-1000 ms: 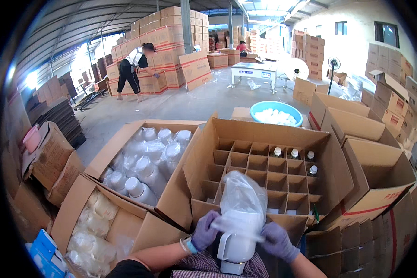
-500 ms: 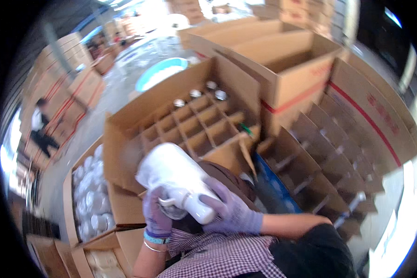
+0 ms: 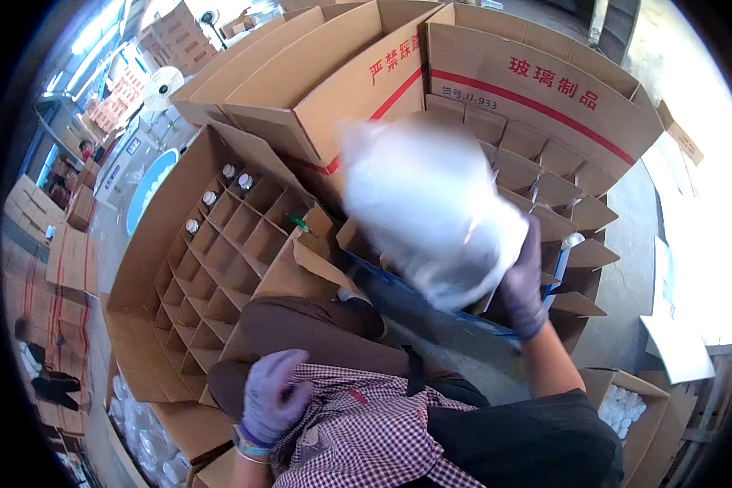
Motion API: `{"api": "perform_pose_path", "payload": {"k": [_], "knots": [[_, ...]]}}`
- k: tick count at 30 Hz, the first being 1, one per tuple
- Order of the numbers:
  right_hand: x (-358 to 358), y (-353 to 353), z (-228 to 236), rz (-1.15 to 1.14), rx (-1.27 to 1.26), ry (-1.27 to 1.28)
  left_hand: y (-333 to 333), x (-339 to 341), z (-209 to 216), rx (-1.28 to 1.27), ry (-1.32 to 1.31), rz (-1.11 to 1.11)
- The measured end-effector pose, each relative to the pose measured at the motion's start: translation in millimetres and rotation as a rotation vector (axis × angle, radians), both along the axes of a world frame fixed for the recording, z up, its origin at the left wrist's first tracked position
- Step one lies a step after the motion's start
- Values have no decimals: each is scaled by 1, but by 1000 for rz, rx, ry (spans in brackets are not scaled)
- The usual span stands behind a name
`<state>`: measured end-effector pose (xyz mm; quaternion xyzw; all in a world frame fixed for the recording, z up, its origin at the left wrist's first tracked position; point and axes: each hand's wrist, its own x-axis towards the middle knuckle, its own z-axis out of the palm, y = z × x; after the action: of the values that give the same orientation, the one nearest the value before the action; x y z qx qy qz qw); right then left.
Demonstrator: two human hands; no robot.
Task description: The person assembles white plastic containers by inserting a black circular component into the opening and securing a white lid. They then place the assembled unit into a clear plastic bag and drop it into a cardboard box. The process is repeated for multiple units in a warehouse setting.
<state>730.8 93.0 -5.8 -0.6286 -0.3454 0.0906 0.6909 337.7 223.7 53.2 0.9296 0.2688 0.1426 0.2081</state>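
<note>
My right hand (image 3: 525, 281), in a light purple glove, grips a plastic-wrapped white bottle (image 3: 431, 203) by its near right side. The bottle is smeared by motion, and its exact shape is hard to make out. It hangs over the divided carton (image 3: 537, 175) at the right. Down by my lap, on the checked apron, my left hand (image 3: 272, 394) is gloved and empty, with its fingers loosely curved and apart. Left of it stands another divided carton (image 3: 220, 268), with several silver-capped bottles (image 3: 211, 198) in its far cells and most cells bare.
Tall cardboard cartons (image 3: 342, 98) rise behind both divided ones. A box of clear wrapped items (image 3: 142, 431) stands at the lower left, and a box of small white pieces (image 3: 622, 407) at the lower right. A blue basin (image 3: 148, 191) and a person (image 3: 45, 366) are farther left.
My left hand has let go of the bottle and dropped toward my lap. My right hand has carried the bottle up and right over the right carton. The view has turned right.
</note>
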Motion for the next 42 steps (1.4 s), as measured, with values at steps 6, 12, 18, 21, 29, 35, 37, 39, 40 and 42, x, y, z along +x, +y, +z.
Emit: {"api": "perform_pose_path", "payload": {"k": [6, 12, 18, 21, 29, 35, 37, 39, 40, 42], "knots": [[115, 40, -38, -223, -549, -204, 23, -84, -8, 29, -27, 330], [123, 131, -101, -62, -1092, -576, -5, -222, -30, 135, -132, 786], [172, 153, -173, -34, -839, -742, -7, -356, -19, 239, -163, 1346], [84, 182, -120, 49, -654, -722, -25, -428, -16, 285, 27, 1633], [-24, 210, -63, 344, -522, -727, 38, -512, -75, -243, 806, 1859], [-94, 217, -39, 596, -347, -755, -2, -590, -133, 69, 272, 1670], [-126, 225, -45, 675, -285, -675, -12, -595, -123, 51, 59, 1677], [-173, 221, -37, 775, -300, -458, -9, -569, -109, 35, -112, 1804], [-192, 217, -28, 839, -301, -479, -6, -552, -96, 36, -209, 1868], [-211, 210, -23, 903, -205, -550, 0, -493, -34, 353, -224, 1793]]}}
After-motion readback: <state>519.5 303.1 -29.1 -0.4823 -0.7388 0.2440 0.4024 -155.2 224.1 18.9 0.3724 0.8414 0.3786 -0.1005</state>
